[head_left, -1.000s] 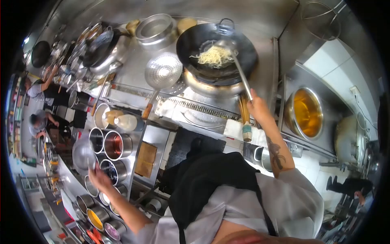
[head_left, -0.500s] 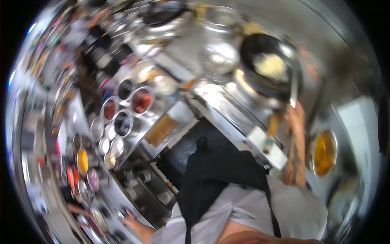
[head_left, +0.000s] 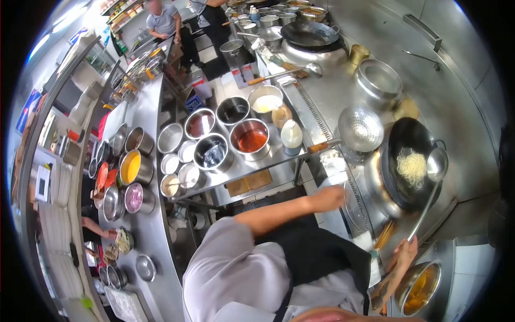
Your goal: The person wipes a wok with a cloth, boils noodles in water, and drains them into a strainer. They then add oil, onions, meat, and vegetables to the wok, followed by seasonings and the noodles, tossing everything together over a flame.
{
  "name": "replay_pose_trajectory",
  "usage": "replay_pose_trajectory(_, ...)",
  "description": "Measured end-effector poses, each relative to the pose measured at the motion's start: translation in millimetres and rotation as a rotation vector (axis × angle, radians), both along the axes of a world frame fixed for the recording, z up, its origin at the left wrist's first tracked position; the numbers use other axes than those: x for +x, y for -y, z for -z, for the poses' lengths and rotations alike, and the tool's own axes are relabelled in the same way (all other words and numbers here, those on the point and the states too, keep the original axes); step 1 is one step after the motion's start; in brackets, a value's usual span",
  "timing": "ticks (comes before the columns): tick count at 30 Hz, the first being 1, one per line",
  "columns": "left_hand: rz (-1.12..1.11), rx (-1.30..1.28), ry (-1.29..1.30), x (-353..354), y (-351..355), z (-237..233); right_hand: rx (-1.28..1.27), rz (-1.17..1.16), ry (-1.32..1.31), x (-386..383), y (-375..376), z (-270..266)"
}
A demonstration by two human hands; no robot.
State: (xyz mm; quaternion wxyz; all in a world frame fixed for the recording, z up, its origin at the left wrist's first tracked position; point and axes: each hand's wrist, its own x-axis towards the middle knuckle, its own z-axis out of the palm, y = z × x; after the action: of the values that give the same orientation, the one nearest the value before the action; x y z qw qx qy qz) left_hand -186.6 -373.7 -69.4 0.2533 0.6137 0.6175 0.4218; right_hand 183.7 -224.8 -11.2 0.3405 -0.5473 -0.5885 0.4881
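Stainless-steel stovetop point(head_left: 351, 70) surrounds the black wok point(head_left: 394, 161) holding noodles point(head_left: 411, 169). Right hand's point(head_left: 404, 254) fingers clamp the ladle point(head_left: 437, 164), its bowl beside the noodles. Left hand point(head_left: 328, 199) hovers left of the wok, fingers curled; whether they grip anything, I cannot tell.

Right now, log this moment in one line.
right hand: holding ladle | noodles: in wok, beside ladle bowl | perforated strainer: beside wok | left hand: grip unclear
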Motion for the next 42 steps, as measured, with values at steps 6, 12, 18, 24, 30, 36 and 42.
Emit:
replay_pose_trajectory(6, 0.072, 0.549, -0.681, 65.3, -179.5, -24.7, 0.028, 0.139, 0.086, -44.9, 52.1, -30.7)
replay_pose_trajectory(12, 0.294, 0.472, -0.749, 74.1, -229.4, -13.3, 0.025, 0.238, 0.175, -60.9, 67.9, -32.4)
replay_pose_trajectory(18, 0.346, 0.324, -0.503, 73.2, -215.2, -56.8, -0.068, 0.24, 0.001, -60.9, 61.9, -82.3)
replay_pose_trajectory(24, 0.341, 0.355, -0.363, 80.8, -235.9, -42.5, -0.107, 0.223, -0.196, -66.3, 27.9, -103.9)
replay_pose_trajectory(30, 0.412, 0.297, -0.39, 75.7, -239.7, -10.3, -0.154, 0.129, -0.457, -120.6, -20.0, -130.3)
replay_pose_trajectory(36, 0.569, 0.265, -0.043, 12.3, -151.0, -57.8, -0.27, -0.016, -0.588, -239.0, -112.1, -147.9)
replay_pose_trajectory(42, 0.367, 0.176, 0.174, -101.2, -57.6, -75.5, -0.017, -0.067, -0.181, -396.5, -272.0, -76.5)
